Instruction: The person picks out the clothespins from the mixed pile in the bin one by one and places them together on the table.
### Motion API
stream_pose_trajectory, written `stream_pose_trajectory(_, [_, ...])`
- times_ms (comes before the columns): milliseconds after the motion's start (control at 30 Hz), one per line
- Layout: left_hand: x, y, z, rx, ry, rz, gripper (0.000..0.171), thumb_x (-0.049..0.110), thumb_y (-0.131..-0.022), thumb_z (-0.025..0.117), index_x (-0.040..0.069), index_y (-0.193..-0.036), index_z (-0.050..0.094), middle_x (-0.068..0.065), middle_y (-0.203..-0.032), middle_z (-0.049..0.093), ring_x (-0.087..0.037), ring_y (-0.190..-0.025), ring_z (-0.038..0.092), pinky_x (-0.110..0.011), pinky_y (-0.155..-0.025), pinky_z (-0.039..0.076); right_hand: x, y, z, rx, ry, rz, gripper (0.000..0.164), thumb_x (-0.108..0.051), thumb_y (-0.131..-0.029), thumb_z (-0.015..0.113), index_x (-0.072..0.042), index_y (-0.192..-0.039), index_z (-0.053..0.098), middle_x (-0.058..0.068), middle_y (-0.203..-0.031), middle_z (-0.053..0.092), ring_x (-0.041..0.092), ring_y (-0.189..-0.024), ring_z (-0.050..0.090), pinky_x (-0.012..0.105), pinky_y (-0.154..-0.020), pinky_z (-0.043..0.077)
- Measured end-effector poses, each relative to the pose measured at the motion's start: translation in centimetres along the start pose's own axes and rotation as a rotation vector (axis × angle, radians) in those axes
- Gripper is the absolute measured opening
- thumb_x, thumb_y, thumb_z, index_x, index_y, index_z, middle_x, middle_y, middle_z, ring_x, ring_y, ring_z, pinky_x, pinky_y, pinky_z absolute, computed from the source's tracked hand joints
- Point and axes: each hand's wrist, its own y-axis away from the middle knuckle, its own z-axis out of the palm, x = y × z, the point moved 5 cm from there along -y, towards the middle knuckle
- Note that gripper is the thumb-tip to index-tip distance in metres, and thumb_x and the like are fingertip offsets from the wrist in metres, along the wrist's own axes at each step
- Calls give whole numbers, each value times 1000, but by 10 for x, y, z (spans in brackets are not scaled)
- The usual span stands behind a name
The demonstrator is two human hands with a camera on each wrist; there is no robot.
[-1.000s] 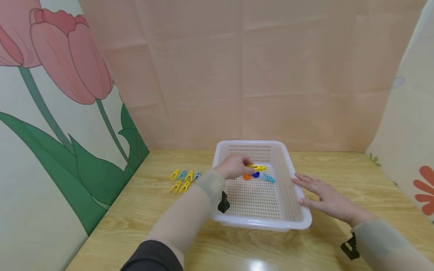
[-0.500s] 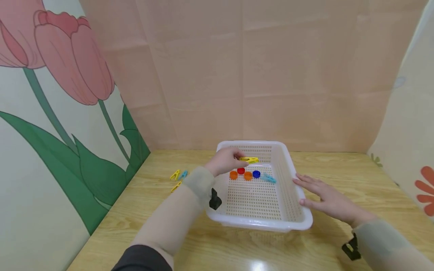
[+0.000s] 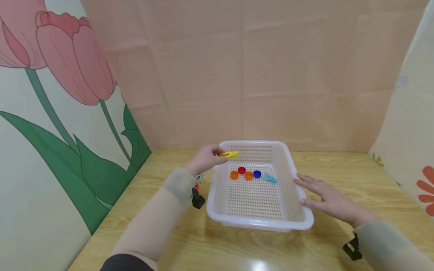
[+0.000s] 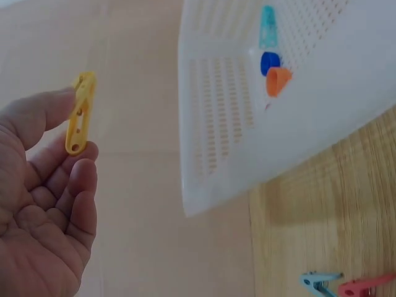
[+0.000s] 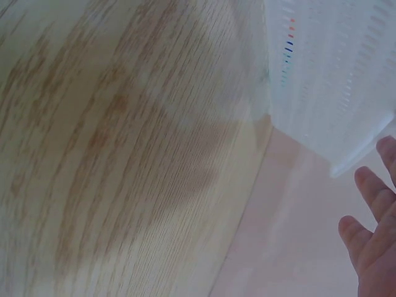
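My left hand (image 3: 207, 158) pinches a yellow clothespin (image 3: 229, 154) between thumb and fingers, raised over the left rim of a white perforated plastic basket (image 3: 259, 223). The left wrist view shows the same yellow clothespin (image 4: 80, 114) upright in the fingertips. Inside the basket lie a light blue clothespin (image 3: 270, 178), a blue cap (image 3: 257, 174), a red cap (image 3: 242, 170) and two orange caps, one orange cap (image 3: 249, 175) beside the blue one. My right hand (image 3: 325, 195) has its fingers extended, with the fingertips at the basket's right rim.
On the wooden table (image 3: 176, 233), left of the basket, a light blue clothespin (image 4: 318, 283) and a red clothespin (image 4: 365, 286) show past my left wrist. My left forearm covers the table area farther left. A pinkish sheet (image 3: 244, 75) hangs behind the table.
My left hand has moved left and slightly up with the yellow clothespin, from over the middle of the basket to its left rim, uncovering the caps. The right hand has stayed at the rim.
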Motion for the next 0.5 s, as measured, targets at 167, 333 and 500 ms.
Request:
stream_pose_trajectory(167, [-15,6,-11,51,15,-23,27,29,-87,72,13,-107,66,-2,-98,61,-20,-88,55,-33,-72,47,4,0,1,0,2,-1,62,-31,-88,69,-18,-145,45,21,-149,35,53,-130,32,77,-85,28])
stream_pose_trajectory(333, [-31,14,-22,78,51,-49,24,28,-87,72,12,-105,66,-4,-98,61,-21,-85,54,-32,-70,47,6,-1,2,-6,-3,3,62,-31,-89,68,-18,-145,45,21,-150,34,53,-130,31,77,-86,27])
stream_pose_trajectory(500, [-51,25,-33,123,21,-95,27,30,-87,71,12,-106,64,-4,-100,60,-21,-86,54,-34,-71,46,7,-1,2,-3,-9,0,62,-31,-89,68,-18,-145,45,21,-150,34,53,-130,31,77,-86,27])
